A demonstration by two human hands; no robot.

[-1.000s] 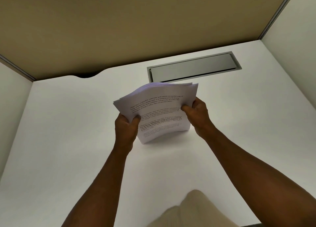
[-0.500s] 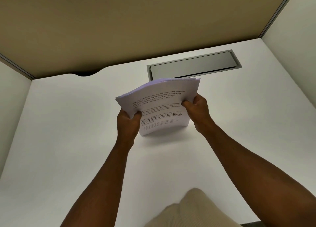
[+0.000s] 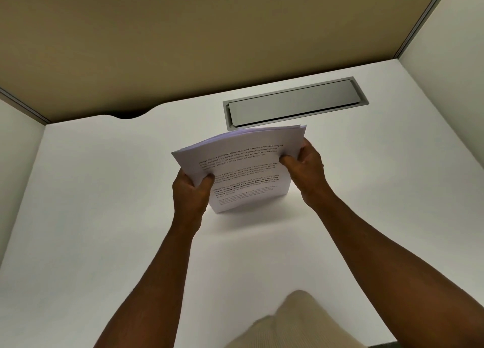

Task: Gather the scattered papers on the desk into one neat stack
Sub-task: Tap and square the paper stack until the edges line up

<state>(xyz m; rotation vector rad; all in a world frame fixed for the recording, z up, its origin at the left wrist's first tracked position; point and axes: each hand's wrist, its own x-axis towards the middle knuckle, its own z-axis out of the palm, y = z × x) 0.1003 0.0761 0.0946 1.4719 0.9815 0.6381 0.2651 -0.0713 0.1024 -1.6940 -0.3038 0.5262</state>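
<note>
The paper stack (image 3: 243,164) now stands more upright, lower edge on the bench (image 3: 104,216). The left hand (image 3: 190,193) and right hand (image 3: 305,169) have shifted slightly away from the person.

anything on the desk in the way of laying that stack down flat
Nothing visible. Both the left hand and right hand grip the paper stack, standing on bare desk; the grey cable hatch lies behind it.
</note>
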